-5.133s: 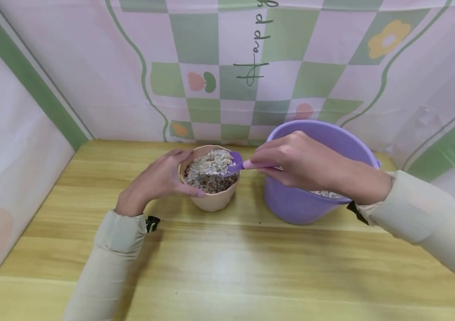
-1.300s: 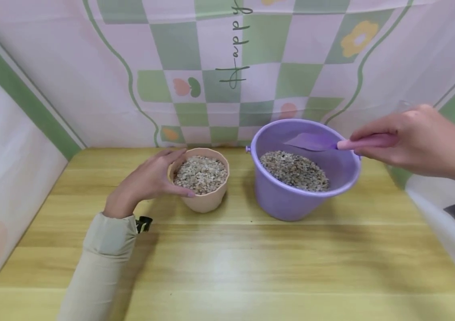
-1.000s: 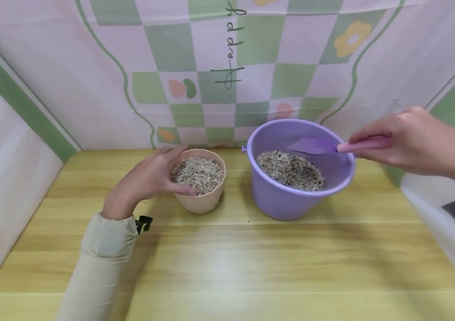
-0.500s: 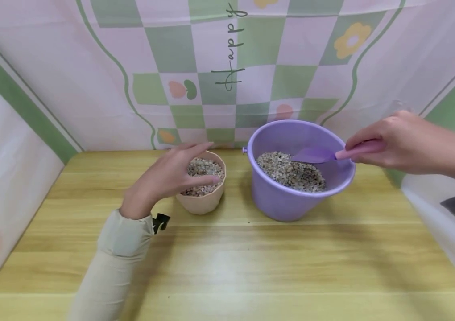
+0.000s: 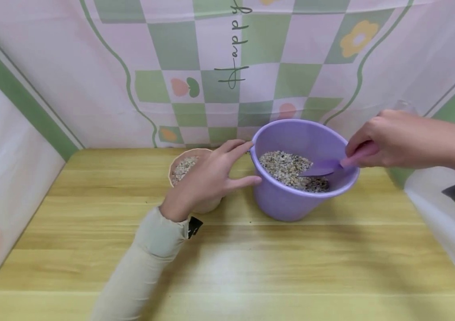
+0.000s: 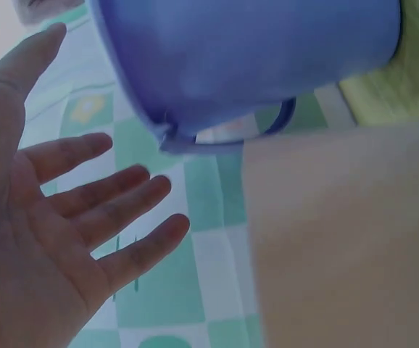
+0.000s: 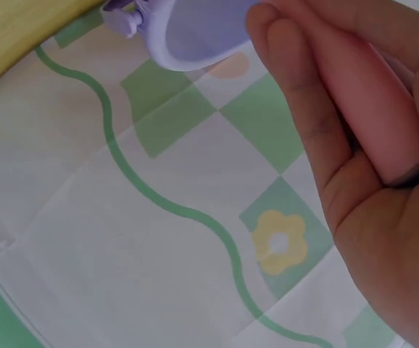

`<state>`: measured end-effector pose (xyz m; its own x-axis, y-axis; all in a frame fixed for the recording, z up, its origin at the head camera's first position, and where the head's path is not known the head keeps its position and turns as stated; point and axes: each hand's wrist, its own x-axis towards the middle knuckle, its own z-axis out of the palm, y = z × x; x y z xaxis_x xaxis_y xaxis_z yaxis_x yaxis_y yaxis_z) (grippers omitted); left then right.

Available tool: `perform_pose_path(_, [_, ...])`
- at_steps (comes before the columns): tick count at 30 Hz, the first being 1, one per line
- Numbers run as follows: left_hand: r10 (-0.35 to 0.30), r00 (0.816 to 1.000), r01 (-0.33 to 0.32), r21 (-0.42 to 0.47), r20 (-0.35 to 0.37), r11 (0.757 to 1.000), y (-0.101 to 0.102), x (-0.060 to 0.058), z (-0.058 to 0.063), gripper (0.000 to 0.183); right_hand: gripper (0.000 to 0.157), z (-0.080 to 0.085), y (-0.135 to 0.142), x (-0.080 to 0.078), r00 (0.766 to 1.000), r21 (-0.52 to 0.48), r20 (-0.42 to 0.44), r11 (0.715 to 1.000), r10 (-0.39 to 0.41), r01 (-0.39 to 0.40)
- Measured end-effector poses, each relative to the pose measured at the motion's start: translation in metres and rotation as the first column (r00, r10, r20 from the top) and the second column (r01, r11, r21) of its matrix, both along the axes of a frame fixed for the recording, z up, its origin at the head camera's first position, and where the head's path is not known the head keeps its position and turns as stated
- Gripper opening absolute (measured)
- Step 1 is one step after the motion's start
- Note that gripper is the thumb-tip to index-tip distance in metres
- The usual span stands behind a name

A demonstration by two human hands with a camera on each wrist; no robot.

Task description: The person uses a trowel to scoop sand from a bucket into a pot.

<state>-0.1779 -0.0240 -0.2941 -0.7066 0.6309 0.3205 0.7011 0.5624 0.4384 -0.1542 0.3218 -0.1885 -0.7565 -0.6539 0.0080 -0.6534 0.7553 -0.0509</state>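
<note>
Okay, your right grip (image 5: 398,139) holds the scoop (image 5: 318,170), long axis running left and down toward the gravel (image 5: 284,167) in the bucket (image 5: 283,207); your left grip (image 5: 211,173), spread wide, is just beside the bucket

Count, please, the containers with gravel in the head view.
2: the purple bucket and, to its left, the smaller peach pot. The left grip hides part of the pot from this camera; no other container with gravel shows.
</note>
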Motion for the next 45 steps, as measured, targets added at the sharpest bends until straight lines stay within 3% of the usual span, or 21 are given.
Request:
perform_pose_path(4, [0.032,0.999,-0.032,-0.007,0.044,0.999,0.01,0.002,-0.003,0.087,0.012,0.004,-0.003,-0.004,0.997,0.066,0.063,0.997,-0.033,0.029])
perform_pose_path(13, [-0.002,1.0,0.001,-0.074,-0.013,0.997,0.027,-0.002,-0.011,0.089,0.017,0.008,-0.013,-0.014,0.986,0.139,0.169,0.99,-0.005,-0.018])
perform_pose_path(21, [0.018,1.0,-0.018,-0.102,-0.003,0.995,0.032,-0.004,-0.014,0.081,0.013,0.007,-0.024,-0.021,0.952,0.216,0.289,0.976,-0.102,0.039])
perform_pose_path(33, [0.024,1.0,-0.024,-0.049,-0.017,0.999,0.033,-0.006,-0.02,0.074,0.011,-0.003,-0.026,-0.025,0.922,0.192,0.365,0.98,-0.129,0.061])
perform_pose_path(41, [0.03,0.999,-0.029,0.044,-0.035,0.999,0.032,-0.007,-0.024,0.067,0.01,-0.011,-0.027,-0.024,0.929,0.129,0.365,0.991,-0.064,0.017])
perform_pose_path(45, [0.022,0.998,-0.017,0.086,-0.059,0.996,0.032,-0.007,-0.025,0.058,0.006,-0.015,-0.028,-0.023,0.924,0.113,0.373,0.992,-0.087,0.048])
